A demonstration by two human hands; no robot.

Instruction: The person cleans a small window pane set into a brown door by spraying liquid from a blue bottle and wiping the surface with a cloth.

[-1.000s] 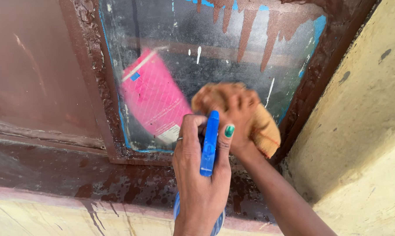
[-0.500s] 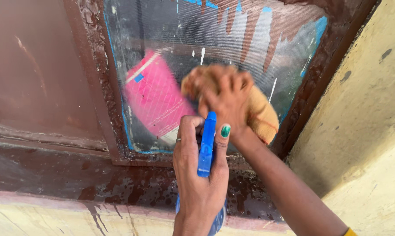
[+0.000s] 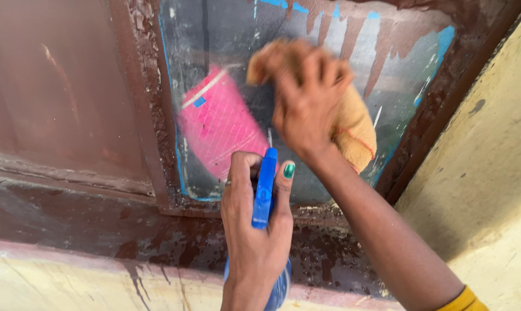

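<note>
1. Gripping a blue spray bottle (image 3: 264, 198), the left hand (image 3: 255, 242) sits nearest the camera, low in the view; its fingers are pressed together around the bottle's neck and trigger, thumb alongside, nozzle aimed up at the glass.

2. Beneath that hand runs the sill (image 3: 99, 230), dark red-brown, blotched and flaking, with a pale yellow ledge below it.

3. Reaching across from the lower right, the right arm ends in the right hand (image 3: 309, 106), blurred, laid flat over an orange cloth (image 3: 355, 135); its fingers are pressed onto the cloth, pinning it to the pane.

4. The cloth lies against the window glass (image 3: 226, 52) right of centre, part of it bunched out below the palm.

5. Doing this wipe well would seem to call for steady, even pressure through the flat of the hand, and overlapping passes carried out to the corners, where the grime looks thickest.

6. The bottle is best kept clear of the wiping arm, nozzle off the cloth, so that spray lands on bare glass.

7. Behind the pane shows a pink shape (image 3: 217, 124), crossed by mesh; what it is cannot be told.

8. Brown paint runs and blue streaks mark the top of the glass, inside a rusty brown frame (image 3: 142, 98).

9. To the right stands a yellow wall (image 3: 491, 150), and to the left a dull brown panel (image 3: 47, 86).
</note>
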